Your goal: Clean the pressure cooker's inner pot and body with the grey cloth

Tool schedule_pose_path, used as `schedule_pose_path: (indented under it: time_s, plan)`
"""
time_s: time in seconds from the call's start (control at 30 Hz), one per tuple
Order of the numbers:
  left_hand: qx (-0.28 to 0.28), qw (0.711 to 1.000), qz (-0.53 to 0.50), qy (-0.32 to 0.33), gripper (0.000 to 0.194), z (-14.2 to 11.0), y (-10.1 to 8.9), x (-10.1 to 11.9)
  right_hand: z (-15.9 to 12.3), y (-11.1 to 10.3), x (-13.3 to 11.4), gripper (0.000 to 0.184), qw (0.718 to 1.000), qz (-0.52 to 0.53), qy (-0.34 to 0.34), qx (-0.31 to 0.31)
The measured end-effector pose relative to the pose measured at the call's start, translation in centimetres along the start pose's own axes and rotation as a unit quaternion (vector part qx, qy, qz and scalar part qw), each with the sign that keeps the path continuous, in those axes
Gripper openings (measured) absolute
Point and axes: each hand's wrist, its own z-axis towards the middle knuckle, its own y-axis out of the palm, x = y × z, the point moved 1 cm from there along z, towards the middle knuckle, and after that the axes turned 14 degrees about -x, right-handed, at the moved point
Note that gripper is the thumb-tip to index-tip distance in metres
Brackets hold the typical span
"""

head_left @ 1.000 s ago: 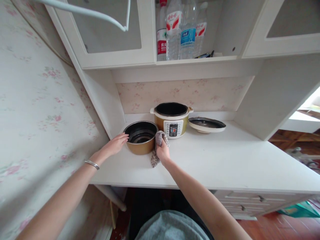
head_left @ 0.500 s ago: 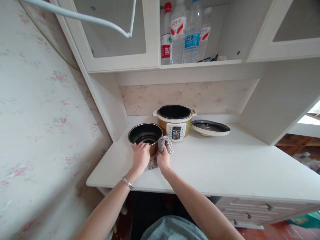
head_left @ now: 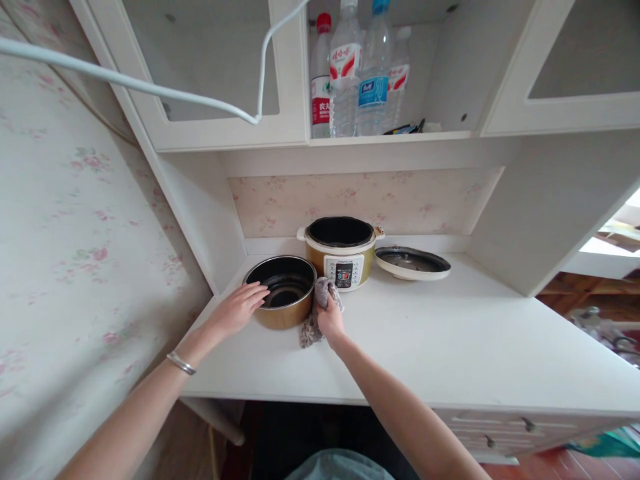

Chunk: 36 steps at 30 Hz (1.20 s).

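A dark-lined inner pot [head_left: 283, 317] with a gold outside stands upright on the white desk. My left hand [head_left: 237, 308] lies at its left front rim, fingers stretched out and close together, the tips over the opening. In my right hand [head_left: 330, 319] is a bunched grey-brown patterned cloth [head_left: 311, 331], held against or right beside the pot's right side; whether it presses on the pot I cannot tell. Behind stands the gold and white electric cooker [head_left: 345, 272], its top uncovered and dark inside. The cooker's lid [head_left: 413, 264] rests upside down to its right.
The white desk [head_left: 440, 340] has a back ledge and side panels. Overhead, a cabinet shelf holds several plastic bottles [head_left: 373, 90]. A white bent cable or rod [head_left: 165, 90] crosses the upper left. Flowered wallpaper [head_left: 90, 253] covers the wall at left.
My left hand has shifted left along the pot's rim, from the front to the left front, and its fingers have straightened. My right hand stays by the pot's right side with the cloth.
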Motion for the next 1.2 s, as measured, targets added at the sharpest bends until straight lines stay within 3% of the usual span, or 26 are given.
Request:
schedule_pose_path:
  time_s: [0.1,0.23,0.37,0.53,0.6,0.7,0.8,0.93,1.03,1.1,1.2]
  plan:
    - [-0.05,0.998,-0.011,-0.026,0.036,-1.0,0.0,-3.8,0.3,0.2,-0.2,0.056,1.0,0.003,-0.003,-0.003]
    - [-0.023,0.998,-0.036,-0.052,0.034,-1.1,0.9,-3.5,-0.1,0.9,-0.6,0.057,1.0,-0.002,-0.017,-0.001]
    - [0.043,0.995,-0.044,-0.072,0.03,-0.2,2.0,0.2,-1.7,2.1,-0.5,0.056,0.999,0.0,-0.031,0.017]
    - [0.148,0.972,-0.044,-0.176,0.026,1.9,4.3,7.0,-3.6,3.8,0.0,0.05,0.999,0.0,-0.038,0.002]
    - [0.155,0.967,-0.052,-0.194,0.028,2.5,5.1,9.5,-3.6,3.8,0.0,0.05,0.999,0.006,-0.038,0.001]
    - [0.119,0.979,-0.073,-0.146,0.037,2.2,4.9,11.0,-2.7,2.7,-0.2,0.051,0.999,0.014,-0.043,0.002]
    - [0.089,0.988,-0.089,-0.095,0.043,0.5,3.2,8.6,-1.7,1.4,-0.3,0.052,0.999,-0.003,-0.042,-0.003]
    - [0.039,0.996,-0.032,-0.077,0.041,-1.5,1.3,1.4,-1.2,1.1,-0.1,0.051,0.999,-0.013,-0.031,-0.007]
    - [-0.01,0.998,0.01,-0.063,0.038,-1.7,1.1,-2.8,-1.4,1.6,0.2,0.053,1.0,-0.008,-0.027,-0.001]
    - [-0.015,0.999,0.016,-0.049,0.035,-1.4,1.2,-3.9,-1.6,2.0,0.3,0.053,1.0,-0.007,-0.027,0.003]
    - [0.009,0.999,0.01,-0.04,0.03,-1.1,1.6,-3.2,-2.1,2.8,0.3,0.051,0.999,-0.007,-0.039,0.011]
